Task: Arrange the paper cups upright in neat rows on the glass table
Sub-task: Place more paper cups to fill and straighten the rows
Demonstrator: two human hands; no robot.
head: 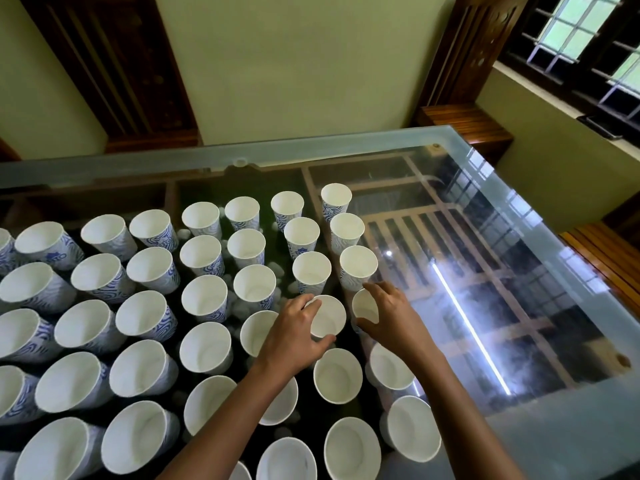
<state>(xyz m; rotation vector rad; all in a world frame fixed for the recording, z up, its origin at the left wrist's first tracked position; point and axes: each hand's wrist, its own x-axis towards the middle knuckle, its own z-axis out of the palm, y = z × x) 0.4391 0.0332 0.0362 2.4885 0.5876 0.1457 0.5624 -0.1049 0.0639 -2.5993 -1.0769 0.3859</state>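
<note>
- Head view: white paper cups with blue wave print stand upright in rows across the left and middle of the glass surface.
- Left hand curls round the rim of one inner cup; right hand pinches the end cup just beside it, toward the right edge.
- Step, likely: lining these two up with their column.
- Next: small nudges, gentle release; neighbours stand close.

The paper cups were matt white inside, with blue swirls printed on their outer walls. The table had a glossy glass top, frosted along its border, over a wooden slatted frame. Polished dark wood panels stood behind.
</note>
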